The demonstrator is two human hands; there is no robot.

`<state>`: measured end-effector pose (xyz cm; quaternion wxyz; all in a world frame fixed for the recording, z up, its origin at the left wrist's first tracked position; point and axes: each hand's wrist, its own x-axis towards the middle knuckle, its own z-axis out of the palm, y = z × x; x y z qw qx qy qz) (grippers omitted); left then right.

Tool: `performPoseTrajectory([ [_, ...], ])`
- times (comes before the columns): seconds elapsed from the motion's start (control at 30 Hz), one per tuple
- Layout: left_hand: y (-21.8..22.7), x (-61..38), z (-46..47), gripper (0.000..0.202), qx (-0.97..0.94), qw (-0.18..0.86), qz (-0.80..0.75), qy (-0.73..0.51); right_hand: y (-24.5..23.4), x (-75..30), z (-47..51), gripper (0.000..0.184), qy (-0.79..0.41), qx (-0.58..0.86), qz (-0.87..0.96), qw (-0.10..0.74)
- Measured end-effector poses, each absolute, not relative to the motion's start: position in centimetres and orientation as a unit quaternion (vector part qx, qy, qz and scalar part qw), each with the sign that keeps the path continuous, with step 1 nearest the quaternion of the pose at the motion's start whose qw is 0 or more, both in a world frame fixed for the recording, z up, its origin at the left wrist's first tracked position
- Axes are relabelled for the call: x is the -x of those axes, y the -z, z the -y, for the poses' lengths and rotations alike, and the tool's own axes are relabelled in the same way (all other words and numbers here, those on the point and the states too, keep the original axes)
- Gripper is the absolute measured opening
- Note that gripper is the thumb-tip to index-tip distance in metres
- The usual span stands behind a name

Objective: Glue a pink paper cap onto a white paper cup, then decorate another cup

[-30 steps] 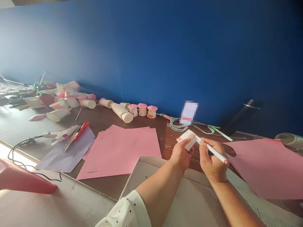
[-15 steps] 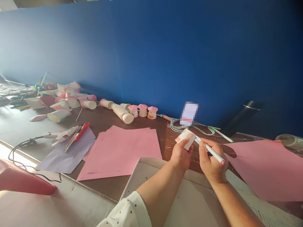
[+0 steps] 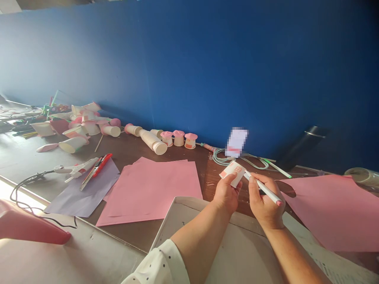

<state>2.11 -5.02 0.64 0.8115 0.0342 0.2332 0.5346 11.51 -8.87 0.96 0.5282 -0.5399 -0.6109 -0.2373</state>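
Note:
My left hand [image 3: 226, 193] grips a small white paper cup [image 3: 232, 172] lying on its side, with pink squares drawn on it. In my right hand [image 3: 265, 201] is a white marker with a pink end [image 3: 265, 190], its tip touching the cup's side. Both hands hover above the brown table, just past the far edge of a white cardboard box lid [image 3: 177, 221].
Pink paper sheets [image 3: 154, 189] lie left of my hands, another pink sheet [image 3: 334, 209] to the right. A glue gun [image 3: 75, 169] and red cutter [image 3: 99, 165] rest on lilac paper. Paper cups [image 3: 152, 141] and pink-topped cup houses [image 3: 178, 138] line the blue wall. A black flask [image 3: 302, 146] lies at right.
Hands, cup and marker shifted slightly up and left in view a second ago; little movement since then.

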Motion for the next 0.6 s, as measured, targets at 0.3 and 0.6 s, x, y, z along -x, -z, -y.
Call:
performPoseTrajectory([
  [0.3, -0.97, -2.02, 5.14, 0.024, -0.029, 0.811, -0.233, -0.536, -0.95, -11.59, 8.79, 0.017, 0.250, 0.534, 0.613, 0.526],
  [0.6, -1.02, -1.93, 5.20, 0.025, -0.037, 0.815, -0.214, -0.537, -0.41, -11.69, 8.88, 0.024, 0.207, 0.557, 0.620, 0.512],
])
